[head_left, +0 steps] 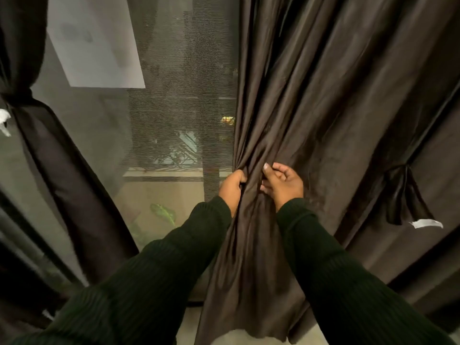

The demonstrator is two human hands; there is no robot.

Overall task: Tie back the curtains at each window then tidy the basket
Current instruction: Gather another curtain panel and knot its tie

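No writing can be read; the white tag at 3 o'clock looks blank; the dark brown curtain, matte and deeply folded, hangs from 12 to 6 o'clock; the left hand grips its gathered edge, the right hand pinches folds beside it; another curtain hangs tied at 9 o'clock

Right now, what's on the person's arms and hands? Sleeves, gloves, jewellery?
Both arms wear long, dark green ribbed knit sleeves ending at the wrists. The left hand and right hand are bare: no gloves, rings or watch visible. The fingernails look pale, possibly painted.
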